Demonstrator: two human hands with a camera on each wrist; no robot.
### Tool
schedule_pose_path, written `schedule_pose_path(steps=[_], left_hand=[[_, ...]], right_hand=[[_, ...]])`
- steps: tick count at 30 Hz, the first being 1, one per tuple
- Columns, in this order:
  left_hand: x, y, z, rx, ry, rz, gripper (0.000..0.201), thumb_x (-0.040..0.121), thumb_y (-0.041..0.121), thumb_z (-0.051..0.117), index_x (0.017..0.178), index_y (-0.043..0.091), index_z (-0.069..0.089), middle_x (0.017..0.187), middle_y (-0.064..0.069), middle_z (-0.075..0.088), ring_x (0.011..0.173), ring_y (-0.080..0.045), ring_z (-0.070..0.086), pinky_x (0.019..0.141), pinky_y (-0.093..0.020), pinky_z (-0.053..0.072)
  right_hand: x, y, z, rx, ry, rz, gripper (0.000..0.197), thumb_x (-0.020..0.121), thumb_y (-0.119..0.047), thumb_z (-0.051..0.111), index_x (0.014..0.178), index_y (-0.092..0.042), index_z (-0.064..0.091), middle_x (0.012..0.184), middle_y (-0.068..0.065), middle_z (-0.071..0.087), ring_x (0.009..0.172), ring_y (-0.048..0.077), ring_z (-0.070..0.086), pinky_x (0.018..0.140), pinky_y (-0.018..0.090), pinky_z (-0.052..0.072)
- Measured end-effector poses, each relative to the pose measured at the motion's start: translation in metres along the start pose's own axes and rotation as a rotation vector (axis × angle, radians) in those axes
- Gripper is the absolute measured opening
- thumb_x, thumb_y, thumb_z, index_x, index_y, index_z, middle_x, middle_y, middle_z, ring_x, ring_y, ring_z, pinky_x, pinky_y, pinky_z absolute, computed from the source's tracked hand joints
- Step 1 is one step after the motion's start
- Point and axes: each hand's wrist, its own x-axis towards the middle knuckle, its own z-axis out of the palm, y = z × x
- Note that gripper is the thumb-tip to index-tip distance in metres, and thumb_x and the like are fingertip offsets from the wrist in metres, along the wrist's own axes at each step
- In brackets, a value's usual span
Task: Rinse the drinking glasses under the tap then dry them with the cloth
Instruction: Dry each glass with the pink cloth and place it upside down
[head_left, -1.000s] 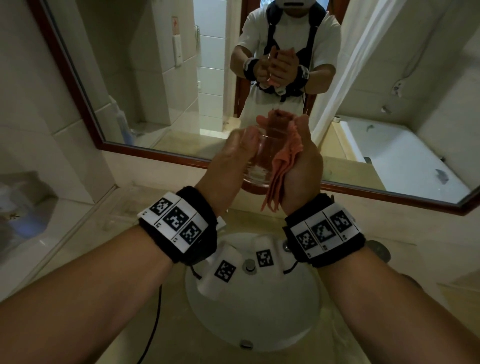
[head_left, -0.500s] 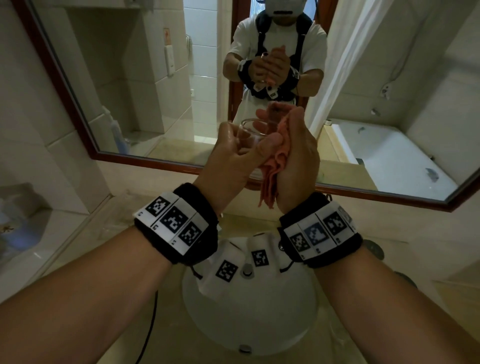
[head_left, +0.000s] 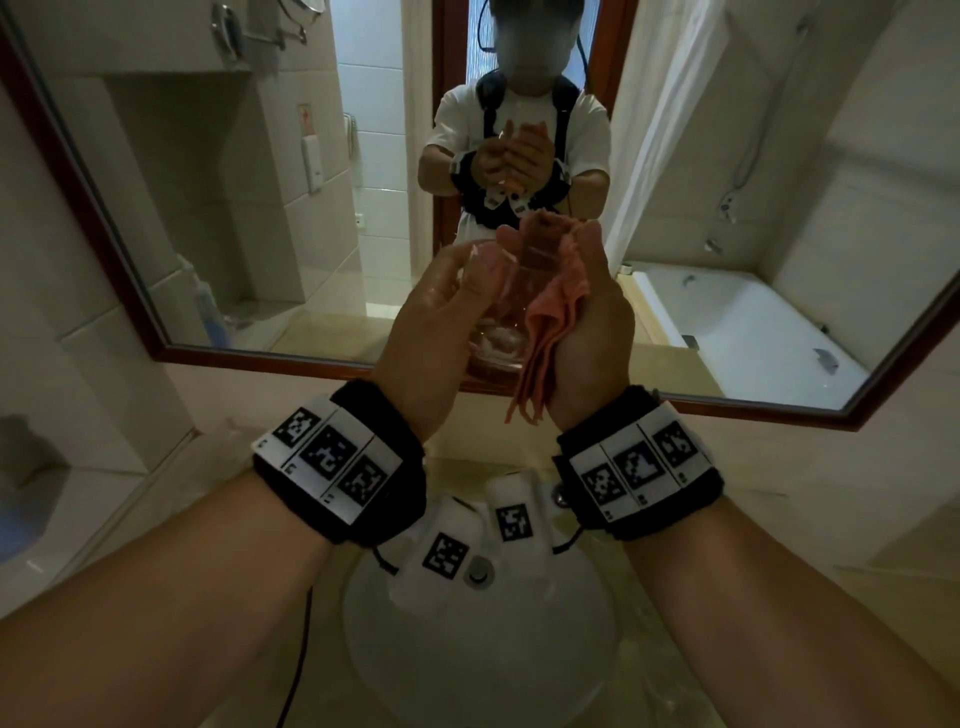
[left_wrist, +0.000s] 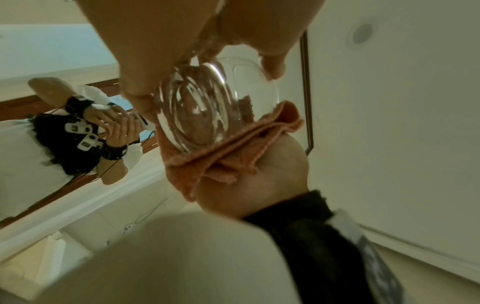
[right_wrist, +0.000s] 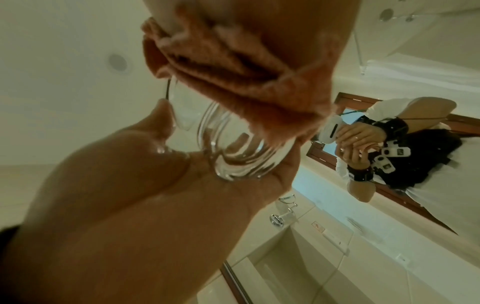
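I hold a clear drinking glass (head_left: 498, 317) upright between both hands, high above the sink and in front of the mirror. My left hand (head_left: 441, 317) grips its left side, thumb by the rim. My right hand (head_left: 592, 322) presses a folded salmon-pink cloth (head_left: 545, 322) against the glass's right side and over its rim. The left wrist view shows the thick base of the glass (left_wrist: 197, 111) sitting on the cloth (left_wrist: 233, 156). From the right wrist, the glass (right_wrist: 233, 152) rests in my left palm, with the cloth (right_wrist: 233, 67) bunched above it.
A white round sink (head_left: 478, 649) lies below my wrists in a beige counter (head_left: 779, 545). A wood-framed mirror (head_left: 260, 182) fills the wall ahead and reflects a bathtub and shower curtain. A tiled wall (head_left: 62, 312) stands close on the left.
My hands and the glass stay raised over the sink. The left thumb has shifted on the glass's side and the cloth has slid slightly around it.
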Motion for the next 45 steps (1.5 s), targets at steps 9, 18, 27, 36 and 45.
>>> schedule_pose_path(steps=[9,18,27,36,45], left_hand=[[0.0,0.012,0.023,0.147,0.086,0.083,0.04,0.095,0.044,0.05,0.112,0.01,0.038,0.101,0.001,0.055,0.077,0.001,0.06,0.057,-0.008,0.047],[-0.002,0.015,0.028,-0.096,0.065,0.056,0.052,0.084,0.044,0.071,0.108,0.004,0.05,0.093,-0.006,0.061,0.078,-0.013,0.066,0.066,-0.026,0.055],[-0.001,0.013,0.025,-0.045,-0.048,0.073,0.043,0.095,0.051,0.05,0.1,0.011,0.064,0.078,0.009,0.068,0.071,-0.009,0.065,0.07,-0.028,0.049],[0.001,0.01,0.026,0.234,0.082,0.129,0.026,0.104,0.046,0.034,0.101,0.024,0.048,0.096,0.001,0.064,0.075,-0.001,0.064,0.066,-0.021,0.051],[-0.004,0.008,0.03,0.171,-0.001,0.161,0.048,0.086,0.05,0.067,0.102,0.009,0.051,0.088,-0.001,0.061,0.074,-0.004,0.063,0.065,-0.017,0.051]], right_hand=[[-0.006,-0.014,0.006,-0.173,0.031,-0.22,0.039,0.102,-0.039,0.032,0.089,-0.017,0.062,0.075,0.009,0.061,0.07,0.02,0.06,0.072,0.035,0.051],[-0.008,-0.029,-0.002,-0.151,-0.015,-0.139,0.035,0.102,-0.038,0.044,0.113,-0.015,0.068,0.097,0.005,0.073,0.102,0.028,0.069,0.098,0.046,0.053],[-0.008,-0.028,-0.005,0.108,-0.054,0.025,0.044,0.091,-0.045,0.052,0.108,-0.01,0.073,0.113,0.017,0.071,0.111,0.034,0.063,0.115,0.064,0.032],[-0.015,-0.025,-0.005,-0.094,0.065,-0.204,0.048,0.106,-0.032,0.031,0.104,0.005,0.062,0.082,0.04,0.052,0.059,0.017,0.057,0.061,0.021,0.05],[-0.015,-0.024,-0.006,-0.14,0.057,-0.138,0.039,0.097,-0.043,0.042,0.091,-0.029,0.078,0.099,0.011,0.074,0.102,0.032,0.07,0.102,0.057,0.049]])
